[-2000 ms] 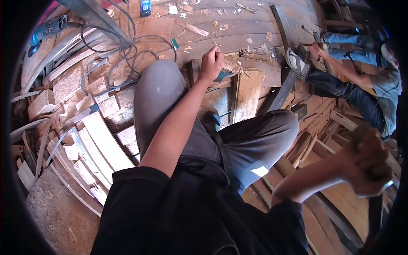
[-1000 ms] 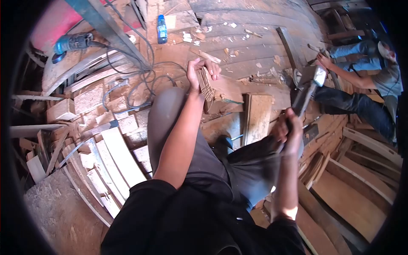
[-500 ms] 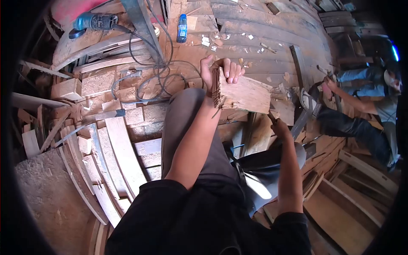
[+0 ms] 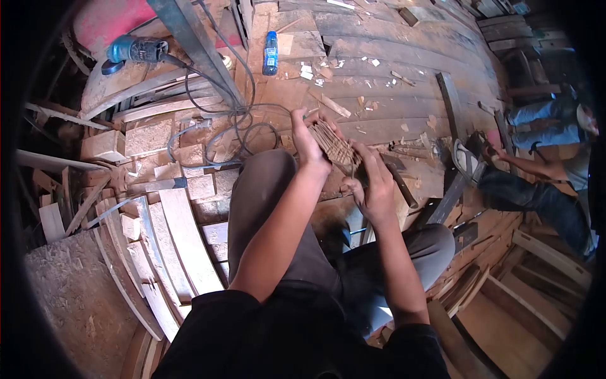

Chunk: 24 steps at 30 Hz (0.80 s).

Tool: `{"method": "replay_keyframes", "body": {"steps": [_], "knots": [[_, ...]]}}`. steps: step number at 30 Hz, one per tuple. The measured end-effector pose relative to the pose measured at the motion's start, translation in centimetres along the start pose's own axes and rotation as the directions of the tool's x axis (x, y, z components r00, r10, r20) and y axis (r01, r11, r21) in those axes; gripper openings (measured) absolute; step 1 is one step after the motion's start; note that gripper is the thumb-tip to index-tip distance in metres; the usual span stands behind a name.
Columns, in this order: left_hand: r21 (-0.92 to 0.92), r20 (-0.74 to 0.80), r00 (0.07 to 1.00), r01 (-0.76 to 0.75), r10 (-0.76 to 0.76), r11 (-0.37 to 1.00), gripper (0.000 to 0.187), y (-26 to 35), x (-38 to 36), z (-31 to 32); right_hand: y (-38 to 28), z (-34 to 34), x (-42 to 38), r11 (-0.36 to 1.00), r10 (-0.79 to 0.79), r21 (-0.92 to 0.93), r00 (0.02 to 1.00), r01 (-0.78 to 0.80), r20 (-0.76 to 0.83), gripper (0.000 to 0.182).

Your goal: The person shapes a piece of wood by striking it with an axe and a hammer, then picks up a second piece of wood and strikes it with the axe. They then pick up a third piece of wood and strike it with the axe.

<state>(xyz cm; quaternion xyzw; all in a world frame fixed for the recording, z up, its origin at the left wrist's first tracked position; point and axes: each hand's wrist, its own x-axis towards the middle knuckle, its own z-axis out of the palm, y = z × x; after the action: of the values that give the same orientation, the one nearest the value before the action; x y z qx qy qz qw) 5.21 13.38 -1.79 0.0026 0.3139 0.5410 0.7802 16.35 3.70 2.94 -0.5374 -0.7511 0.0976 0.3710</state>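
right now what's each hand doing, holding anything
Left hand: closed on the wood block.
Right hand: closed on the same wood block, lower end.

Light: I see warm daylight brightest on the curved brown wooden planks (image 4: 379, 69) at the top.
Shadow: my lap and black shirt (image 4: 303, 335) sit dim.
Distortion: strong fisheye, black vignette all round.
Blur: I notice slight softness at the right edge.

Wood block (image 4: 334, 146) mostly hidden between both hands; far face perhaps split.
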Motion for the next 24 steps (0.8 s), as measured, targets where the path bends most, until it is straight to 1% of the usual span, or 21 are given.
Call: {"method": "replay_keyframes", "body": {"steps": [1,2,5,6,9,10,12,13,14,15,16,17,18,20,21,22,23,24], "knots": [[0.004,-0.019,1.0,0.012,-0.012,1.0,0.054,0.0,-0.3,-0.1,0.5,0.6,-0.4,0.998,0.051,0.038,0.999,-0.051,-0.004,0.057],[0.051,0.072,0.997,-0.025,0.022,0.998,0.05,-0.6,0.0,-1.2,1.0,0.9,-0.7,1.0,-0.009,-0.015,0.997,0.008,-0.071,0.054],[0.011,-0.065,0.998,-0.011,0.011,1.0,0.048,-1.0,-0.6,-1.1,1.2,0.9,-1.5,0.999,0.027,-0.02,0.999,-0.028,-0.042,0.051],[0.066,-0.007,1.0,-0.026,0.027,0.997,0.049,-1.0,-0.8,-1.3,1.1,1.1,-1.3,0.999,-0.034,-0.031,0.995,0.031,-0.098,0.043],[0.241,-0.059,0.998,-0.01,0.025,0.97,0.049,-1.1,-1.2,-1.2,1.2,1.2,-1.6,0.977,0.212,0.012,0.97,-0.212,-0.115,0.037],[0.316,0.002,0.997,-0.079,0.082,0.945,0.046,-1.4,-1.3,-1.3,1.6,1.4,-1.4,0.959,0.283,0.085,0.935,-0.271,-0.213,0.035],[0.442,0.149,0.974,-0.222,0.173,0.869,0.042,-2.1,-1.5,-1.1,2.6,0.7,-1.5,0.885,0.463,0.146,0.865,-0.442,-0.193,0.039],[0.546,0.278,0.931,-0.354,0.235,0.759,0.041,-2.3,-1.5,-1.1,2.8,0.2,-1.3,0.838,0.544,0.173,0.819,-0.518,-0.183,0.043],[0.611,0.414,0.868,-0.489,0.275,0.623,0.041,-2.3,-1.3,-1.0,2.6,0.1,-1.0,0.819,0.564,0.287,0.792,-0.497,-0.234,0.049],[0.636,0.547,0.785,-0.615,0.29,0.466,0.041,-2.2,-1.3,-1.0,2.5,-0.4,-0.7,0.794,0.591,0.334,0.774,-0.508,-0.227,0.049],[0.678,0.464,0.878,-0.439,0.12,0.589,0.036,-1.3,-2.4,-0.6,2.4,-0.8,-0.5,0.766,0.618,0.381,0.755,-0.517,-0.218,0.048],[0.669,0.441,0.895,-0.374,0.062,0.642,0.036,-1.3,-2.0,-1.1,2.6,-1.2,-0.4,0.737,0.643,0.428,0.737,-0.523,-0.207,0.048],[0.658,0.417,0.909,-0.304,0.003,0.689,0.037,-1.2,-1.7,-1.6,3.2,-1.2,-0.3,0.743,0.608,0.488,0.767,-0.458,-0.206,0.05],[0.58,0.392,0.919,-0.218,-0.034,0.785,0.038,-1.8,-1.4,-2.0,3.5,-2.0,-0.1,0.739,0.594,0.476,0.794,-0.476,-0.129,0.052],[0.574,0.349,0.937,-0.191,-0.027,0.796,0.039,-1.6,-1.8,-1.2,3.4,-2.4,0.3,0.737,0.586,0.472,0.806,-0.484,-0.088,0.053],[0.57,0.304,0.953,-0.161,-0.025,0.806,0.04,-1.4,-2.3,-0.5,3.5,-3.7,0.6,0.779,0.568,0.316,0.823,-0.542,0.013,0.052],[0.566,0.251,0.968,-0.125,-0.025,0.815,0.041,-1.3,-2.8,-0.2,3.2,-5.0,1.2,0.728,0.615,0.355,0.788,-0.586,0.04,0.05],[0.539,0.319,0.946,-0.13,-0.059,0.832,0.043,-1.4,-2.1,-1.0,2.9,-6.2,1.7,0.671,0.659,0.392,0.748,-0.63,0.076,0.051]]}}
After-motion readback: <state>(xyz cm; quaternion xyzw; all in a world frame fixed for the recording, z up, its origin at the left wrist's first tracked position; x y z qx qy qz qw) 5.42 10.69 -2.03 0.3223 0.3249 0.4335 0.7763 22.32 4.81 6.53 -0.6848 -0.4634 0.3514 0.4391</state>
